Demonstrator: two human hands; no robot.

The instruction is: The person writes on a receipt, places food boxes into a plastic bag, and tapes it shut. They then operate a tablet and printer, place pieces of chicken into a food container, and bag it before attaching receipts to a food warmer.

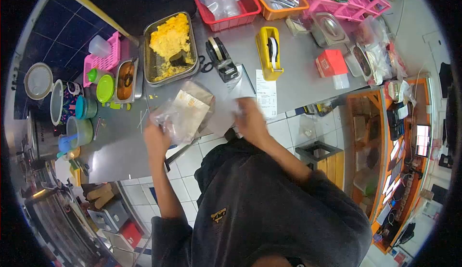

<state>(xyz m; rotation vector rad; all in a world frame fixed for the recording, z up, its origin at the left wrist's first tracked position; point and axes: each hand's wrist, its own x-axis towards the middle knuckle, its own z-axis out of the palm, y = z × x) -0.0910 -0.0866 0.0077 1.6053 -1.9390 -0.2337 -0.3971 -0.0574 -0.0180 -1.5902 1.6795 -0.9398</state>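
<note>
My left hand [158,131] is closed on a crinkled clear plastic bag [168,117] at the front edge of the steel counter. A flat beige paper packet [191,107] with a small orange print lies in or against the bag. To its right, my right hand [249,117] is smeared by motion, its fingers close to a pale, blurred sheet [224,113]. Just beyond that hand a long printed receipt [266,93] lies on the counter. Behind the packet stands a black tape dispenser [222,62], and a yellow tape dispenser [268,57] is farther right.
A mesh-lined tray [149,57] holds yellow shredded food and a dark scoop. Left of it are a steel pan [129,81] of orange-brown sauce and several lidded tubs. Red basket [226,24] and orange basket [284,12] line the back. A red box [331,63] sits at right.
</note>
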